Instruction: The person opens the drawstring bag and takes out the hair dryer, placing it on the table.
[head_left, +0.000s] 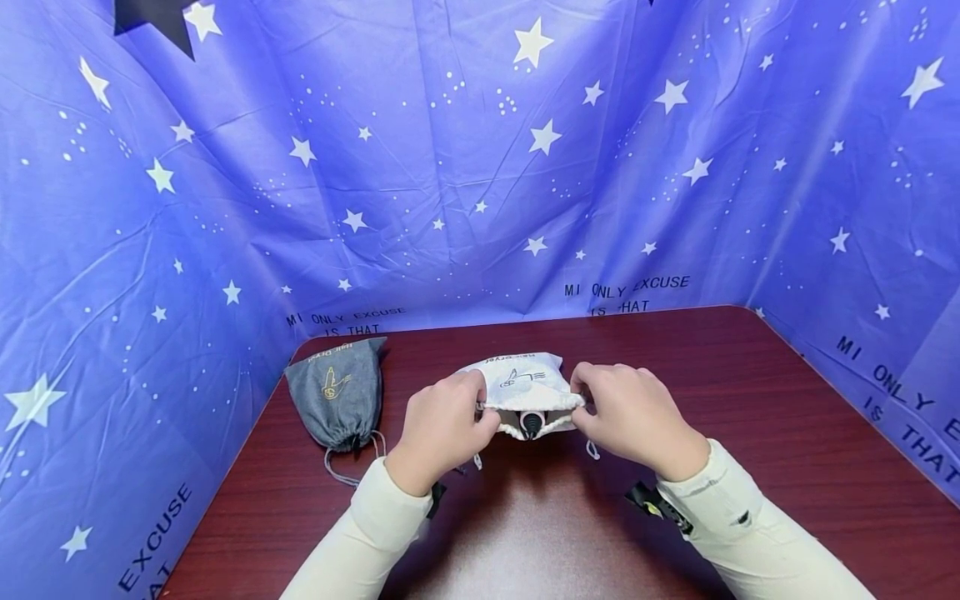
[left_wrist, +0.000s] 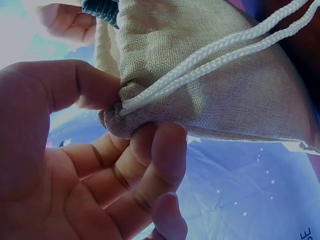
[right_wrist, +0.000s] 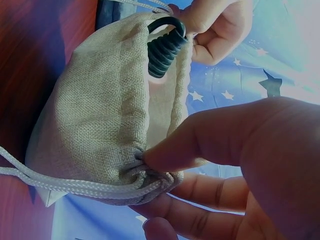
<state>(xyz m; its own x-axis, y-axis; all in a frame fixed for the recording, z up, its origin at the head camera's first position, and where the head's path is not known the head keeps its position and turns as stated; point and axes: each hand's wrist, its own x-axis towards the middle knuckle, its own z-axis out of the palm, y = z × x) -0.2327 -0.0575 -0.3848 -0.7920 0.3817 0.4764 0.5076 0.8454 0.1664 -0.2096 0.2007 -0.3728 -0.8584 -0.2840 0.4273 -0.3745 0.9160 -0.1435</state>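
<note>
Between both hands is a white drawstring bag (head_left: 525, 385), printed with a hair dryer outline, its mouth spread wide toward me. My left hand (head_left: 444, 421) pinches the left corner of the mouth between thumb and fingers. The opposite corner is pinched by my right hand (head_left: 633, 412). Inside the opening shows a black ribbed cord end (head_left: 532, 425) with a loop, seen closer as a ribbed sleeve (right_wrist: 166, 52) in the right wrist view; the rest of that thing is hidden in the cloth. White drawstrings (left_wrist: 220, 50) hang from both corners.
A grey drawstring bag (head_left: 341, 398) with a gold hair dryer print lies to the left, its cords (head_left: 337, 475) trailing toward my left sleeve. Under everything is a dark red wooden table (head_left: 810, 450). Blue star-patterned cloth (head_left: 450, 167) hangs along the back and sides.
</note>
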